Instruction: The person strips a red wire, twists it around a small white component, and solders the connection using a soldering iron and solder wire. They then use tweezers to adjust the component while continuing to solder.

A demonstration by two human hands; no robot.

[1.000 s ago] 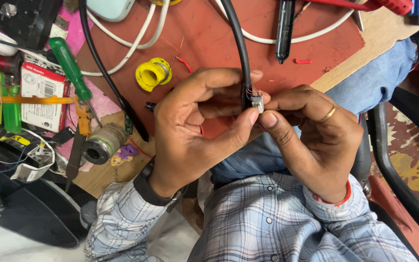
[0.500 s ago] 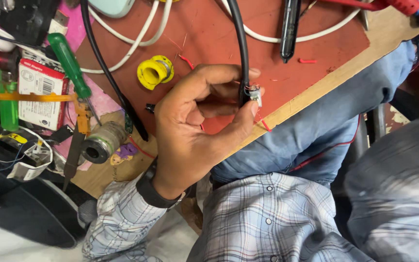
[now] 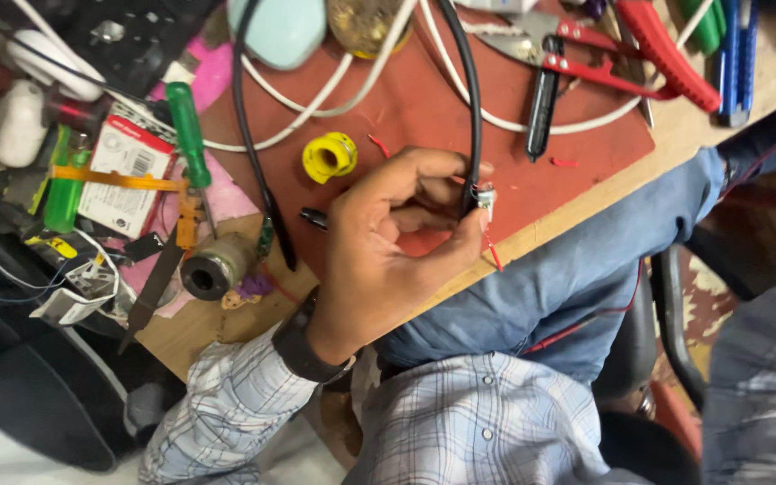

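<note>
My left hand (image 3: 388,242) pinches the end of a black cable (image 3: 471,99) between thumb and fingers, just above the front edge of the red mat (image 3: 424,99). A small metal connector (image 3: 484,199) with thin red wires (image 3: 493,253) sticks out of the cable end at my fingertips. My right hand is out of view; only its checked sleeve (image 3: 765,377) shows at the right edge. A yellow tape roll (image 3: 329,155) lies on the mat just left of my hand.
Red-handled pliers (image 3: 639,49), a black pen-like tool (image 3: 542,99), white cables (image 3: 316,103) and a pale blue object (image 3: 277,29) lie on the mat. A green-handled screwdriver (image 3: 188,135), a metal cylinder (image 3: 213,268) and a small carton (image 3: 123,171) sit at the left. My blue-trousered knee (image 3: 586,269) is below the table edge.
My right hand has let go of the connector and pulled away to the right, out of view. My left hand still holds the cable end in about the same place.
</note>
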